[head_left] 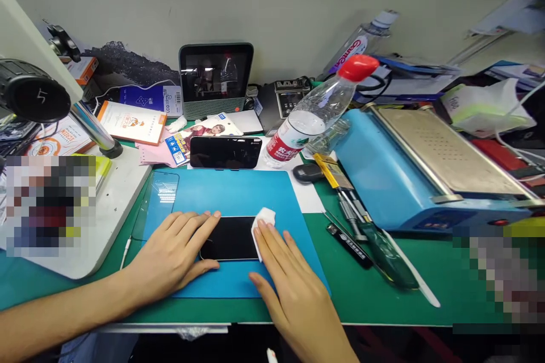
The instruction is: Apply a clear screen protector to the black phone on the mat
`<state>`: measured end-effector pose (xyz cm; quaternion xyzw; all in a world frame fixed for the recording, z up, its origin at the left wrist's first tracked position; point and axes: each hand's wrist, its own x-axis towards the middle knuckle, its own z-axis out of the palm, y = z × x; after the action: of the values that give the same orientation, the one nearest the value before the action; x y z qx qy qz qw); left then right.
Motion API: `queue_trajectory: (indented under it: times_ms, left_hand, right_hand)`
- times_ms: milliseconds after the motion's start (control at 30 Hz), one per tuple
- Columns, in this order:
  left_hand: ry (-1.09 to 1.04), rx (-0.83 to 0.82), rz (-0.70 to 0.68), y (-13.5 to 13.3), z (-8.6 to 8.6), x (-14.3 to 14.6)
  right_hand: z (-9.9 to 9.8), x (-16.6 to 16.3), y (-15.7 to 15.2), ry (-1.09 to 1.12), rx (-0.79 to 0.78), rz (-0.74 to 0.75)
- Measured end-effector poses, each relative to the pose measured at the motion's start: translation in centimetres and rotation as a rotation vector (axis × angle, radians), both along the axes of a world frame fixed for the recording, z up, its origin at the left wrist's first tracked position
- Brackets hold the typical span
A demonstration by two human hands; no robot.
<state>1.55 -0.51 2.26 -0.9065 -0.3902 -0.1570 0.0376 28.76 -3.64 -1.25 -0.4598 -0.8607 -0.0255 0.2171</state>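
Note:
A smartphone (233, 238) with a dark screen lies flat, screen up, on the blue mat (230, 193). My left hand (174, 247) grips its left end, with the index finger along the far edge and the thumb at the near edge. At the other end, my right hand (289, 275) presses a folded white wipe (264, 216) onto the screen under extended fingers; its thumb is held apart. Part of the wipe is hidden by those fingers. A clear glass screen protector (164, 193) lies at the mat's left edge.
Behind the mat a second phone (225, 152) leans upright beside a red-capped water bottle (313, 116). Tweezers and other tools (349, 204) lie right, before a blue heating-plate machine (383, 176). A microscope stand (106, 204) occupies the left. A smart display (215, 79) stands behind.

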Motion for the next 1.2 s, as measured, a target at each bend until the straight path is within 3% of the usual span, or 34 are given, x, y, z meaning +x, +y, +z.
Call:
queue_trajectory:
  times_ms: [100,300,500,700,933,1100,1200]
  left_hand:
    - [0.002,0.016,0.012,0.0,0.1,0.0]
    - [-0.018,-0.002,0.003,0.0,0.1,0.2]
    - [-0.025,-0.011,0.018,0.1,0.0,0.0]
    - [-0.020,0.004,0.015,0.0,0.1,0.1]
    - [-0.028,-0.009,0.034,0.1,-0.1,-0.1]
    - [-0.051,-0.036,0.022,0.1,-0.3,-0.1]
    - [-0.072,-0.066,0.024,0.0,-0.4,-0.1]
  right_hand:
    - [0.0,-1.0,1.2,0.025,0.001,-0.019]
    - [0.4,-0.6,-1.7,-0.020,0.040,0.018]
    - [0.1,-2.1,0.9,-0.010,0.056,-0.024]
    - [0.0,-3.2,-2.0,-0.012,0.028,-0.008]
    - [0.3,-4.6,0.6,0.050,0.004,-0.031]
    - [0.4,-4.3,-2.1,0.038,0.042,0.016]
    - [0.5,-4.7,-1.3,0.045,0.034,0.030]
